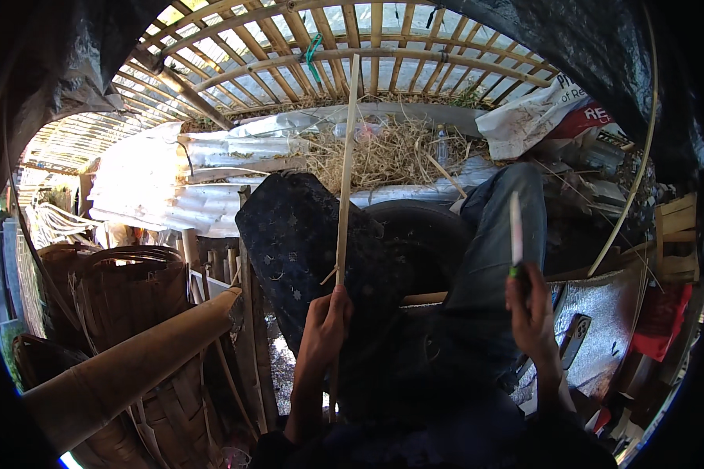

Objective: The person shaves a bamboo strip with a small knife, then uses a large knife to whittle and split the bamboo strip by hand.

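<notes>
My left hand [326, 322] is closed around a long thin bamboo strip [346, 168] that stands nearly upright and reaches toward the lattice above. My right hand [529, 306] grips a knife [516, 232] by its green handle, blade pointing up. The two hands are apart, the knife to the right of the strip. Both are raised over my lap, where a dark patterned cloth [305, 234] covers my left knee and my right leg [493, 258] is in blue jeans.
A thick bamboo pole [125, 367] slants across the lower left over woven baskets [125, 289]. Corrugated sheet [211, 172] with dry straw [391, 152] lies ahead, beneath a bamboo lattice [328, 55]. A thin curved strip [641, 156] and a wooden frame [677, 234] stand at right.
</notes>
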`<state>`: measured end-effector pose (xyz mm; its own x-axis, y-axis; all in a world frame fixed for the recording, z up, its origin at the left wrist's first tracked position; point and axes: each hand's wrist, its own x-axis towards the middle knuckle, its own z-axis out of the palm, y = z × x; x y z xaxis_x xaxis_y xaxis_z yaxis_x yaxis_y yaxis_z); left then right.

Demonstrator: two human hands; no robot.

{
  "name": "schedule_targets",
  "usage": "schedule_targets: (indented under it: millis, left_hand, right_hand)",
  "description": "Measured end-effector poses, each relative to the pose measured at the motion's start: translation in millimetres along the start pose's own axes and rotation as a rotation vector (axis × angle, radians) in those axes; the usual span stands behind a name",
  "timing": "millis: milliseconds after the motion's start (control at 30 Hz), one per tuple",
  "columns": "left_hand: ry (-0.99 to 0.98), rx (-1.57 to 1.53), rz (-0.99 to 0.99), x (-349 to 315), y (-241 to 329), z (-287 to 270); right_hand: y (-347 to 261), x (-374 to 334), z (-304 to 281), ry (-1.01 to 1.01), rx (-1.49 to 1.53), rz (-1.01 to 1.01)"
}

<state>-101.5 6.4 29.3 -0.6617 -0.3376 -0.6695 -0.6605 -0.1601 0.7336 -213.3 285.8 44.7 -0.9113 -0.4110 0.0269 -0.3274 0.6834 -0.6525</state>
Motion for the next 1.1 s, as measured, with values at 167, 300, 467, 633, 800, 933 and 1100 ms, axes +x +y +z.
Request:
schedule_targets:
  millis: [167, 300, 467, 633, 800, 933, 1100]
  left_hand:
    - [-0.022, 0.070, 0.017, -1.6, 18.2, 13.6]
    - [-0.057, 0.105, 0.038, 4.6, 24.4, 25.0]
    - [-0.075, 0.095, 0.029, 10.1, 27.7, 38.0]
    - [-0.191, 0.161, 0.059, 15.6, 41.7, 62.0]
    - [-0.179, 0.121, 0.081, 18.3, 41.4, 60.3]
    - [-0.206, 0.086, 0.049, 16.9, 46.6, 66.3]
    - [-0.168, 0.073, -0.019, 7.9, 37.1, 62.4]
  right_hand:
    - [80.9, -84.0, -57.4, 0.008, -0.040, 0.683]
    - [138.5, -193.2, -34.3, -0.017, 0.017, 0.791]
    - [132.7, -237.4, -22.2, -0.305, -0.220, 0.655]
    - [74.4, -105.1, -61.9, 0.033, -0.234, 0.516]
    - [5.9, 36.0, -5.0, -0.087, 0.732, 0.353]
    - [-14.5, 82.8, 80.9, -0.445, 1.113, 0.552]
    - [-23.0, 100.9, 113.7, -0.632, 1.171, 0.423]
